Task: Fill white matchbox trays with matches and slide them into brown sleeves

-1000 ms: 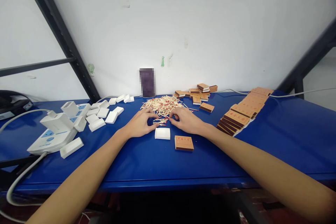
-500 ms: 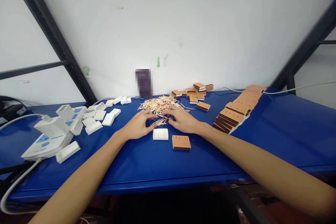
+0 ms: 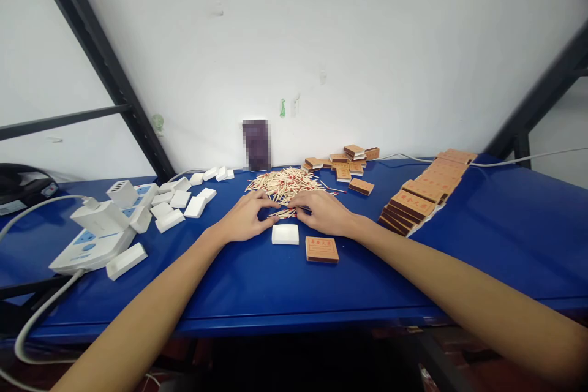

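Note:
Both hands rest on the blue table point(image 3: 257, 288) at the near edge of a heap of matchsticks point(image 3: 287, 182). My left hand point(image 3: 245, 219) and my right hand point(image 3: 324, 212) face each other with curled fingers, pinching a small bunch of matches point(image 3: 281, 214) between them. Just in front of the hands lies a white inner matchbox tray point(image 3: 285, 234). Beside the tray, to its right, a brown matchbox sleeve point(image 3: 321, 249) lies flat.
Several white trays point(image 3: 181, 202) lie at the left beside a white power strip with plugged adapters point(image 3: 98, 226). Brown matchboxes are piled at the back point(image 3: 349, 162) and stacked in a row at the right point(image 3: 422, 196). A cable point(image 3: 41, 312) hangs off the left edge.
The hands stay at the edge of the heap, fingers shifting slightly over the small bunch of matches. The view itself has wobbled a little; nothing else moved.

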`<state>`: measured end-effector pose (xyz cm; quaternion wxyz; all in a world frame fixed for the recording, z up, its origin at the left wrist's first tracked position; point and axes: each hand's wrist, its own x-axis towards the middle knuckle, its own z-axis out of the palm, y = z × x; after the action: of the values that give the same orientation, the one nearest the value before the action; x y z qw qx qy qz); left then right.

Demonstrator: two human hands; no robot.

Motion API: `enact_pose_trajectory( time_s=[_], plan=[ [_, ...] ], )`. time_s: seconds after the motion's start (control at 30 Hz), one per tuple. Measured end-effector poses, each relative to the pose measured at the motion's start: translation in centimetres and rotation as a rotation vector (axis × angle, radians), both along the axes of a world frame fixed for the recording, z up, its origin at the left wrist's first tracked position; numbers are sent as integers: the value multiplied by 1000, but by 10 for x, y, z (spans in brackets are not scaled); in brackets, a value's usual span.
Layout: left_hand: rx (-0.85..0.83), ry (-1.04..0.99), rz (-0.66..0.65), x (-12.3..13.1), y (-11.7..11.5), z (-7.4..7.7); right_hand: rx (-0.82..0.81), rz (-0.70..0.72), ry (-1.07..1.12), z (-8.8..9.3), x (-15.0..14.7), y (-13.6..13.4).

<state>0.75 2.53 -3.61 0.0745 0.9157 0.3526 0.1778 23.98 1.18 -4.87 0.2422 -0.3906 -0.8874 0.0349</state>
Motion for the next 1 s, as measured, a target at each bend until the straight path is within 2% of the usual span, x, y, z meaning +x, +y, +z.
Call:
enact_pose_trajectory(
  time_s=[0.23, 0.47, 0.73, 1.0],
  plan=[
    [6, 23, 85, -1, 0, -2, -25, 14, 31, 2, 0, -1],
    [-1, 42, -4, -1, -1, 1, -53, 39, 88, 0, 1, 1],
    [9, 83, 116, -1, -1, 0, -26, 18, 56, -2, 2, 2],
    [4, 97, 131, 0, -1, -2, -75, 75, 97, 2, 3, -2]
  ],
)
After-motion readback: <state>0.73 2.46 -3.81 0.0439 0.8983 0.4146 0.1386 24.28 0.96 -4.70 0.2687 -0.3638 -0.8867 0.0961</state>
